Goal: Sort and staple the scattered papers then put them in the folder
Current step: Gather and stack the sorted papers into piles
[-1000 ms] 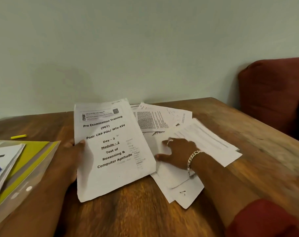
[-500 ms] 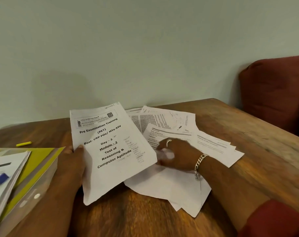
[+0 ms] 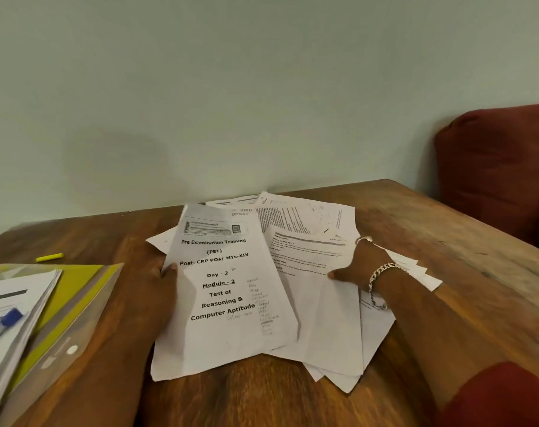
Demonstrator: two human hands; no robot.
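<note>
A person seated at a wooden table held a printed cover sheet headed "Pre Examination Training (PET)" by its left edge, the left hand pinching it with the thumb on top and the other fingers hidden beneath the paper. The sheet lay tilted over a loose heap of scattered papers spread across the middle of the table. The right hand (a silver chain bracelet at the wrist and a ring on one finger) rested flat on the heap, thumb stretched out to the left; whether its remaining fingers were spread or together could not be told, since they were turned away from the camera. At the left edge of the table lay a translucent folder with yellow sheets inside, a separate stack of papers on top of it and a blue-capped pen lying across that stack. A small yellow marker lay beyond the folder, near the pale wall. A dark red cushion stood past the table's right side.
</note>
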